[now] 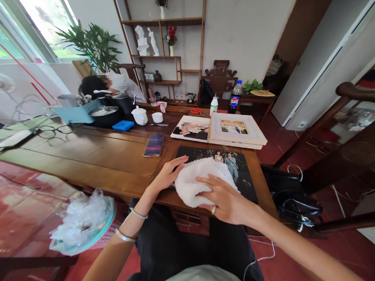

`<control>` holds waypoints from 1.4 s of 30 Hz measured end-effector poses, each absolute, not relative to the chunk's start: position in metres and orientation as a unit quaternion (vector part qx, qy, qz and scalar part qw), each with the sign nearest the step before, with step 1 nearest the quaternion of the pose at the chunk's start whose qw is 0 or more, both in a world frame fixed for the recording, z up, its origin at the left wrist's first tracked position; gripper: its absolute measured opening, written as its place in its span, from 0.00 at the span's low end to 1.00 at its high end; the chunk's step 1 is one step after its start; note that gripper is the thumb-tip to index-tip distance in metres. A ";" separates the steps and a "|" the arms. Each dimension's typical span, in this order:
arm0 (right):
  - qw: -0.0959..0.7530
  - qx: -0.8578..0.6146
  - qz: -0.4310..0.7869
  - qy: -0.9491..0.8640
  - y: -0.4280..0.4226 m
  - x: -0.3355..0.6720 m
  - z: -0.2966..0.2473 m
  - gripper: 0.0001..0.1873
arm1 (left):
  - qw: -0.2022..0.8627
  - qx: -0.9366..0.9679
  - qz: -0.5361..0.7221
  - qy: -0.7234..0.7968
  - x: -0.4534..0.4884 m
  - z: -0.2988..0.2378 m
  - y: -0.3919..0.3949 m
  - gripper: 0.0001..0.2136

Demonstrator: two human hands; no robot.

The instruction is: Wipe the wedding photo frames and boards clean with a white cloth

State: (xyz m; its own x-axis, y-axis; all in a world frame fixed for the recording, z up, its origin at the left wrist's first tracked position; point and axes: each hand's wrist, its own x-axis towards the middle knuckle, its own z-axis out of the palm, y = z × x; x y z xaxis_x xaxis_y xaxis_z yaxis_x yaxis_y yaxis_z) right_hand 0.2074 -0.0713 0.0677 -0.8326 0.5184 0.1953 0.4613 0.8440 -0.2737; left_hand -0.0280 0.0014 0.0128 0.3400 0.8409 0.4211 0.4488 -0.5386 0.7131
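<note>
A dark photo panel (246,177) printed with two people in wedding clothes lies flat at the table's near right edge. A white fluffy cloth (188,182) is bunched on its left part and hides much of the picture. My right hand (225,199) grips the cloth from the right, fingers bent into it and pressing it onto the panel. Beside the cloth, my left hand (170,173) rests at the panel's left edge with fingers stretched out and the thumb apart, holding nothing.
Behind the panel lie a photo book (191,128) and a framed photo (260,134). A phone (154,144), teapot (140,116), blue box (123,125) and cola bottle (235,99) share the wooden table (111,153). A bag-lined basket (107,224) stands on the floor. Another person (124,83) leans across the table's far side.
</note>
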 end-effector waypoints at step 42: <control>0.115 -0.359 0.165 -0.911 -0.090 0.269 0.074 0.17 | 0.209 0.805 0.382 0.403 -0.029 0.010 0.005 0.16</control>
